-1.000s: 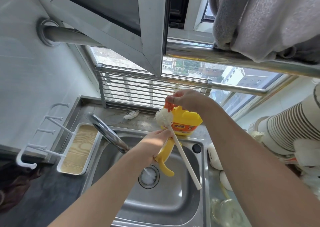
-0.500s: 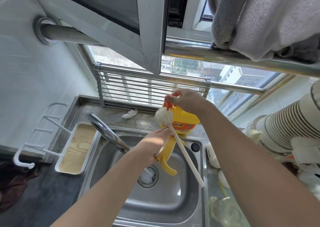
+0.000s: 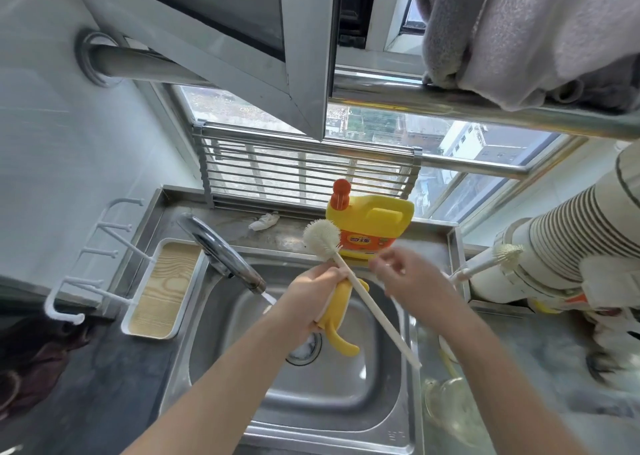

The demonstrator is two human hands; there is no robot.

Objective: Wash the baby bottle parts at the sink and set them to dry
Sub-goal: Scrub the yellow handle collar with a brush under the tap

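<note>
text: none legible | detergent bottle [image 3: 372, 220] label — white characters, blurred | sink [image 3: 346, 438] rim stamp — unreadable

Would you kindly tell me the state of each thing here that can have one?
Tap, seemingly running.
Detergent jug, upright, cap on.
Brush, head up, gripped by left hand.
Yellow part, gripped in the same hand.
Right hand, blurred, seemingly empty.
Window, open.

Steel sink ledge [image 3: 292, 233], yellow detergent jug [image 3: 372, 226], crumpled tissue [image 3: 264, 221], tray [image 3: 162, 290]
</note>
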